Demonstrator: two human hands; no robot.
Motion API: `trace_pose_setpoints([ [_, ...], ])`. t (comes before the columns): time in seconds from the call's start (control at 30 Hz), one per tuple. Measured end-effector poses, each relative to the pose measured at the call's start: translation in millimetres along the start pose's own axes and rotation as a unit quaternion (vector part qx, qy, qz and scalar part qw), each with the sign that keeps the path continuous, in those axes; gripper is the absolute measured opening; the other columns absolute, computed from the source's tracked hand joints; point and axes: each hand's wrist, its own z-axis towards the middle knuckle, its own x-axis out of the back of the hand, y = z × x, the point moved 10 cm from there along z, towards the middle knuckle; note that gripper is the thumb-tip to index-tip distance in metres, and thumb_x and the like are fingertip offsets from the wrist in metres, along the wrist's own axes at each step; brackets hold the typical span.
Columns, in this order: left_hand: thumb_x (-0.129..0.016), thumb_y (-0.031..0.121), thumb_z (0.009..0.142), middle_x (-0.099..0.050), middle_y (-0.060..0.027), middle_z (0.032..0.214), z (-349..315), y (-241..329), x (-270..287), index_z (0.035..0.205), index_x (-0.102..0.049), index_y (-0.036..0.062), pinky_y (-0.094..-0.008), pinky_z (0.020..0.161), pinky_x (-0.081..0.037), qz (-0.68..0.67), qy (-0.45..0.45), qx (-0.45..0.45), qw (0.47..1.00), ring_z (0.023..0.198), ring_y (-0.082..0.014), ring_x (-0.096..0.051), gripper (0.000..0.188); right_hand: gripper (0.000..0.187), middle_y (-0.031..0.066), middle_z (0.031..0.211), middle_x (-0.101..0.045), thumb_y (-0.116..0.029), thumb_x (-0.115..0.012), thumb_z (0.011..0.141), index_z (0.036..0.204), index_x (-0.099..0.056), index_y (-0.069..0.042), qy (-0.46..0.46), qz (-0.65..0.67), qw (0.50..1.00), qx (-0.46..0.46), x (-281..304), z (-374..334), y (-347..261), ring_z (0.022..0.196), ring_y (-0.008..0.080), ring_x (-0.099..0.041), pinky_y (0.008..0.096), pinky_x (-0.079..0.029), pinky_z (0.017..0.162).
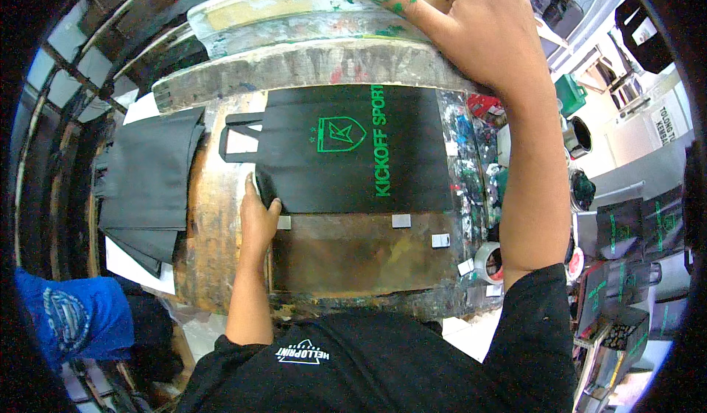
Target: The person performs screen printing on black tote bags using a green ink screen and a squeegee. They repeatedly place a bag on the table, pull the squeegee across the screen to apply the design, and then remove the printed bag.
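A black fabric tote bag (317,184) lies flat on the worn printing board, its handle pointing left. A green shield emblem and green lettering stand on its face. At the bag's near left corner, my left hand (259,218) pinches the edge between thumb and fingers. Up at the far side, my right hand (490,30) is closed over the top of a raised screen printing frame (309,67), the thumb lying along it with green ink spots. The frame is tilted up beyond the bag; its wooden edge is paint-stained. The fingers behind it are partly hidden.
A stack of black bags (147,177) lies on the left. Small grey tabs (401,221) sit on the board near the bag. Tape rolls (487,262) lie at the right edge. Printed black bags (618,229) are laid out at far right. Blue cloth (81,317) shows at lower left.
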Motion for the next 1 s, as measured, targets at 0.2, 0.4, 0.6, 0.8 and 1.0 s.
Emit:
trace_pose_setpoints([
  [0.2, -0.059, -0.003, 0.095, -0.071, -0.0227, 0.128, 34, 46, 53, 0.140, -0.064, -0.0003, -0.0391, 0.102, -0.054, -0.070, 0.142, -0.233, 0.959, 0.116, -0.0315, -0.070, 0.045, 0.074, 0.0123, 0.070, -0.066, -0.075, -0.049, 0.099, 0.076, -0.063, -0.006, 0.011, 0.013, 1.000, 0.025, -5, 4, -1, 0.073, 0.0292, -0.066, 0.0537, -0.043, 0.097],
  [0.4, -0.061, 0.000, 0.098, -0.075, -0.0093, 0.116, 107, 28, 167, 0.132, -0.072, 0.0008, -0.0256, 0.065, -0.057, -0.260, 0.102, -0.054, 0.959, 0.080, -0.0107, -0.067, 0.036, 0.059, 0.0238, 0.078, -0.070, -0.060, -0.063, 0.095, 0.089, -0.071, -0.001, 0.099, -0.008, 0.993, 0.069, -3, 9, 2, 0.075, 0.0438, -0.069, 0.0535, -0.050, 0.075],
  [0.6, -0.063, 0.002, 0.099, -0.073, -0.0020, 0.130, 81, -86, 315, 0.133, -0.073, 0.0070, -0.0236, 0.071, -0.057, -0.296, 0.244, -0.032, 0.923, 0.093, -0.0077, -0.065, 0.036, 0.058, 0.0253, 0.087, -0.073, -0.057, -0.064, 0.095, 0.097, -0.074, 0.000, 0.087, 0.024, 0.994, 0.062, -1, 6, 2, 0.083, 0.0468, -0.070, 0.0542, -0.053, 0.082],
  [0.8, -0.060, -0.001, 0.101, -0.069, -0.0078, 0.134, 10, -218, 407, 0.138, -0.067, 0.0006, -0.0265, 0.076, -0.060, -0.334, 0.458, -0.058, 0.822, 0.098, -0.0116, -0.066, 0.038, 0.054, 0.0277, 0.086, -0.068, -0.053, -0.063, 0.098, 0.094, -0.067, 0.001, 0.052, -0.001, 0.998, 0.032, -6, 9, 6, 0.087, 0.0483, -0.067, 0.0527, -0.049, 0.080],
  [1.0, -0.064, 0.010, 0.103, -0.067, -0.0201, 0.135, -40, -316, 349, 0.146, -0.056, -0.0085, -0.0401, 0.087, -0.062, -0.294, 0.588, -0.002, 0.754, 0.101, -0.0277, -0.071, 0.048, 0.054, 0.0275, 0.085, -0.067, -0.053, -0.062, 0.099, 0.096, -0.067, 0.001, 0.062, -0.005, 0.997, 0.044, -12, 7, 12, 0.088, 0.0477, -0.066, 0.0506, -0.048, 0.080],
])
